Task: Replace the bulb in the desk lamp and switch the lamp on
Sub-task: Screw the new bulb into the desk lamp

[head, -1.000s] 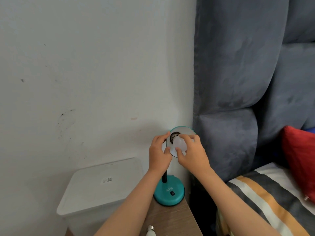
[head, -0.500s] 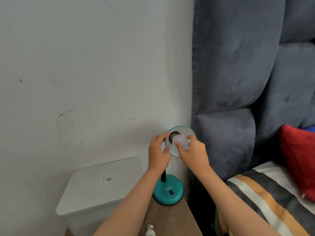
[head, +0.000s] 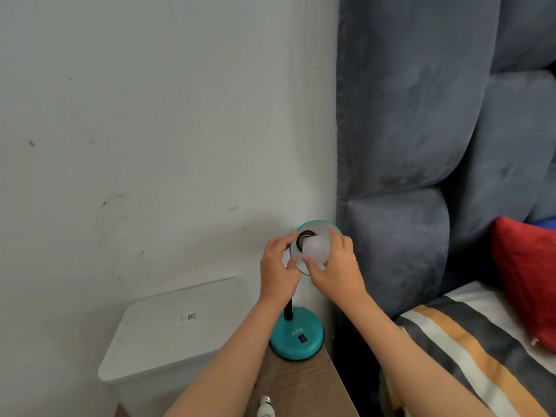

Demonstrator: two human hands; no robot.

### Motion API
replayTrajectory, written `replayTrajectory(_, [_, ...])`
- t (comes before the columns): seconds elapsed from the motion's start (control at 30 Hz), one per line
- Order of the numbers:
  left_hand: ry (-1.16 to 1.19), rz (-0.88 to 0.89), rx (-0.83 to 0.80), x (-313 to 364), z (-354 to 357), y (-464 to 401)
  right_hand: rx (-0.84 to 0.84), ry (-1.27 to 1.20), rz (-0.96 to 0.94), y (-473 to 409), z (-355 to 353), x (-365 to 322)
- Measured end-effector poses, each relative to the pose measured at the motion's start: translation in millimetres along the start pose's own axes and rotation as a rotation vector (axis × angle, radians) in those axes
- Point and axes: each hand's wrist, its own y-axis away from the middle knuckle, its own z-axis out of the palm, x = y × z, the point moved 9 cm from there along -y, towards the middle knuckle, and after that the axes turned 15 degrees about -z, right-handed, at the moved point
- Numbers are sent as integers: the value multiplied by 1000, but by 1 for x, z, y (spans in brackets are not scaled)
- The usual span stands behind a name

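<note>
A teal desk lamp stands on a wooden nightstand (head: 304, 383), its round base (head: 296, 341) carrying a black switch (head: 302, 338). Its shade (head: 317, 228) tilts toward me, silver inside. A frosted white bulb (head: 315, 246) sits at the mouth of the socket (head: 302, 236). My right hand (head: 337, 266) grips the bulb with thumb below and fingers on its right side. My left hand (head: 278, 263) holds the shade's left rim. A second bulb (head: 266, 409) lies on the nightstand at the bottom edge, its screw cap pointing away from me.
A white lidded plastic box (head: 171, 329) stands left of the nightstand against the white wall. A grey padded headboard (head: 421, 145) rises just right of the lamp. A bed with a striped cover (head: 469, 350) and a red pillow (head: 526, 281) lies at the right.
My right hand has shifted its grip around the bulb, and more of the bulb's face now shows. My left hand stays on the shade. The camera has drifted slightly.
</note>
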Motion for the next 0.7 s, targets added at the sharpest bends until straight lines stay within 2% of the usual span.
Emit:
replayTrajectory(0.07, [-3,-2,2,-1,1,-1,-19,6,-31,1,1,0])
replayTrajectory(0.2, [11,5,5,0,1,1,41,-2,136,2,-5,21])
replayTrajectory(0.4, [3,2,12,0,1,0,-17,-1,-21,1,-2,5])
replayTrajectory(0.57, [8,-3,7,-1,2,0,56,52,135,0,-9,20])
replayTrajectory(0.7, [6,-1,6,-1,2,1,17,-20,18,0,-3,7])
